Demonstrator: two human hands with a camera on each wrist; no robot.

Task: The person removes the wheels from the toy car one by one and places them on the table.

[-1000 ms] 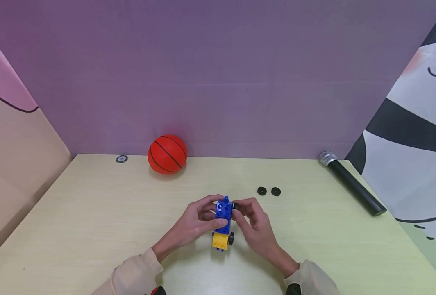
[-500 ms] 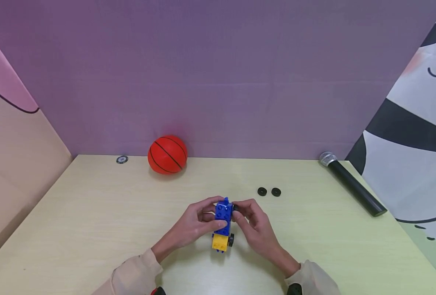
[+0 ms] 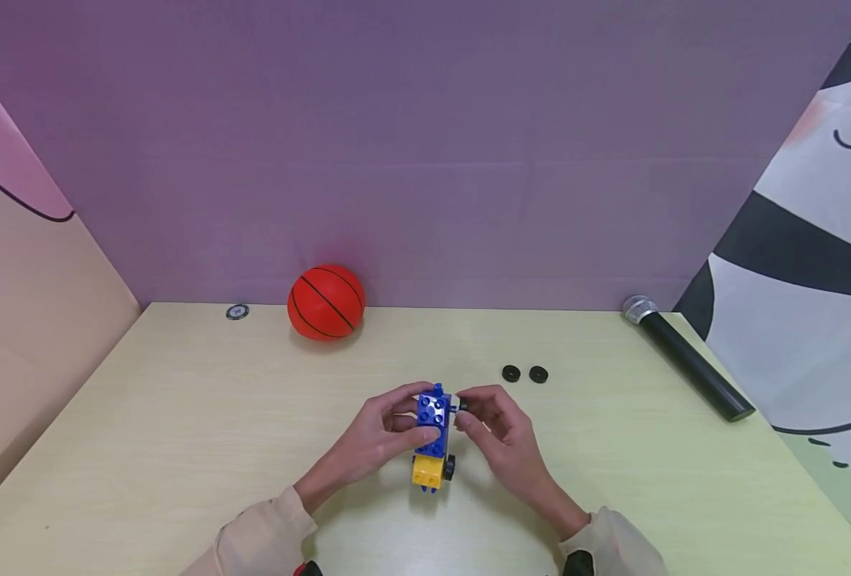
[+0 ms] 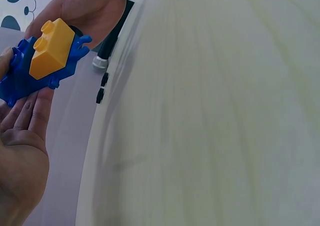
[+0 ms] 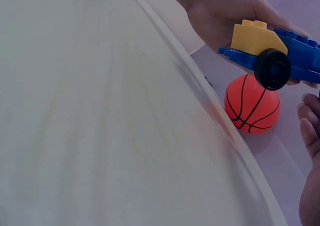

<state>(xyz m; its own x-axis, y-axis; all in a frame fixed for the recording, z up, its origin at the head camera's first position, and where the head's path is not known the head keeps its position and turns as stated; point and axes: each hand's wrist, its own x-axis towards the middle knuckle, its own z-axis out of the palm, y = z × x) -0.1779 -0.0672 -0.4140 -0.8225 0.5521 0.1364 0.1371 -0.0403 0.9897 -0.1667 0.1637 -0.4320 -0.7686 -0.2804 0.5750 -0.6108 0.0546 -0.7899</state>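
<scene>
My left hand (image 3: pixel 375 440) grips a toy block car (image 3: pixel 433 436) over the middle of the table, thumb on top and fingers along the far-left side. The car has a blue studded body and a sloped yellow brick (image 4: pixel 52 48) at the near end. One black wheel (image 5: pixel 272 69) is fitted on its right side at the near end. With thumb and fingertips, my right hand (image 3: pixel 505 440) pinches another small black wheel (image 3: pixel 463 404) beside a blue axle peg at the far end. Whether wheel and peg touch is too small to tell. Bare blue pegs show on the car's left side.
Two loose black wheels (image 3: pixel 525 374) lie on the table (image 3: pixel 181 416) beyond the right hand. A red basketball (image 3: pixel 326 302) and a poker chip (image 3: pixel 237 312) sit at the back left. A black microphone (image 3: pixel 692 364) lies at the right edge, before a purple backdrop (image 3: pixel 425 160).
The right hand has drawn slightly right with the wheel, so the blue axle peg now shows between car and wheel. The car has shifted a little left in the left hand.
</scene>
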